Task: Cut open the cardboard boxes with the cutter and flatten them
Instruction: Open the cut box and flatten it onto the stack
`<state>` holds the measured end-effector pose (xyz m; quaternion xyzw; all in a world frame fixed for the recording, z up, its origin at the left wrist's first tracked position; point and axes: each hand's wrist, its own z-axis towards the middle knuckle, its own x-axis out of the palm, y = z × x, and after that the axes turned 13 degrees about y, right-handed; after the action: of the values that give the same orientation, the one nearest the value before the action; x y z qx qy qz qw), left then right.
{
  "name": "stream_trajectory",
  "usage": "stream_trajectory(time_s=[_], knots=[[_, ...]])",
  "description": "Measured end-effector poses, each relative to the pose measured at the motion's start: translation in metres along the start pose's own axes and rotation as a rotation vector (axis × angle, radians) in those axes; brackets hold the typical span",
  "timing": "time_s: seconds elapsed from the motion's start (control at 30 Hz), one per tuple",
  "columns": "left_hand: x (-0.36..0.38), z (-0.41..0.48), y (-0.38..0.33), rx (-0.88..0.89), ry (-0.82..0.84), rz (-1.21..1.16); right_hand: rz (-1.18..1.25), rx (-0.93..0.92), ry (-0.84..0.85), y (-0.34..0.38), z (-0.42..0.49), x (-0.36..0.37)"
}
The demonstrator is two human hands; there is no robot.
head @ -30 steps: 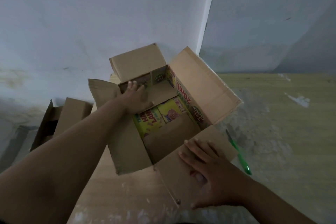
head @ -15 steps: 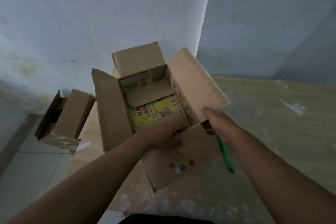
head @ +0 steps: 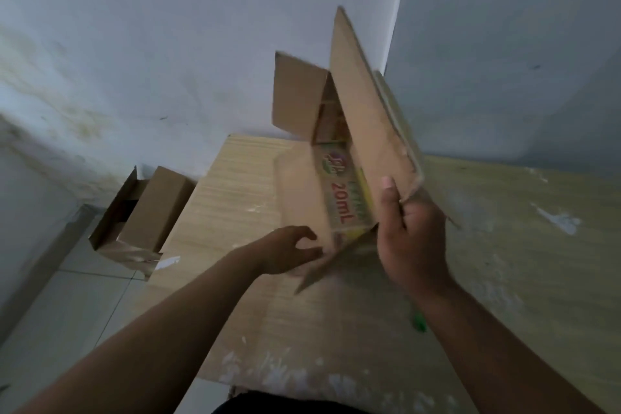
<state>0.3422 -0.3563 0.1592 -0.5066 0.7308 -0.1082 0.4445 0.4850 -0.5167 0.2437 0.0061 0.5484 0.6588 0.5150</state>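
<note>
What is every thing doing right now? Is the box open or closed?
Printed cardboard box: open, flaps spread, tilted steeply over the wooden table.
Right hand: gripping the box's tall side flap.
Left hand: at the box's near corner, fingers curled; grip unclear.
Plain cardboard box: open, lying on the floor.
Green cutter: lying on the table, mostly hidden.

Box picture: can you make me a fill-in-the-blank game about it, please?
The red print on the box reads ___.
The hand gripping its tall flap is the ___ one.
The cutter on the table is ___.
The other box lies to the table's ___.
Missing: 20mL; right; green; left.
</note>
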Motion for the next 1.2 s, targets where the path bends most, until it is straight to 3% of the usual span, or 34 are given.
stream_trajectory(time_s=[0.1,0.23,0.33,0.4,0.57,0.63,0.77,0.83,0.93,1.0,1.07,1.2], knots=[[-0.003,-0.01,0.001,0.027,-0.065,-0.301,0.07,0.044,0.169,-0.002,0.004,0.024],[-0.028,-0.033,-0.034,0.246,-0.287,-0.681,0.248,0.22,0.141,0.01,0.023,0.032],[-0.057,-0.049,-0.067,0.406,-0.4,-0.718,0.317,0.235,0.179,0.029,0.026,0.044],[-0.075,-0.054,-0.081,0.462,-0.437,-0.738,0.421,0.215,0.293,0.042,0.022,0.056],[-0.1,-0.058,-0.091,0.382,-0.447,-0.691,0.691,0.281,0.648,0.035,0.042,0.047],[-0.103,-0.059,-0.092,0.388,-0.434,-0.681,0.766,0.304,0.573,0.027,0.053,0.029],[-0.101,-0.062,-0.096,0.384,-0.441,-0.704,0.292,0.493,0.293,0.003,0.077,0.004],[-0.098,-0.062,-0.098,0.387,-0.437,-0.715,0.304,0.646,0.298,-0.004,0.086,-0.003],[-0.1,-0.068,-0.096,0.4,-0.465,-0.706,0.563,1.009,0.42,-0.011,0.091,-0.011],[-0.106,-0.073,-0.093,0.395,-0.474,-0.685,0.718,1.144,0.464,-0.026,0.094,-0.015],[-0.111,-0.078,-0.089,0.39,-0.463,-0.645,0.787,1.212,0.442,-0.043,0.096,-0.017],[-0.118,-0.087,-0.082,0.364,-0.498,-0.615,0.645,1.151,0.477,-0.056,0.093,-0.022]])
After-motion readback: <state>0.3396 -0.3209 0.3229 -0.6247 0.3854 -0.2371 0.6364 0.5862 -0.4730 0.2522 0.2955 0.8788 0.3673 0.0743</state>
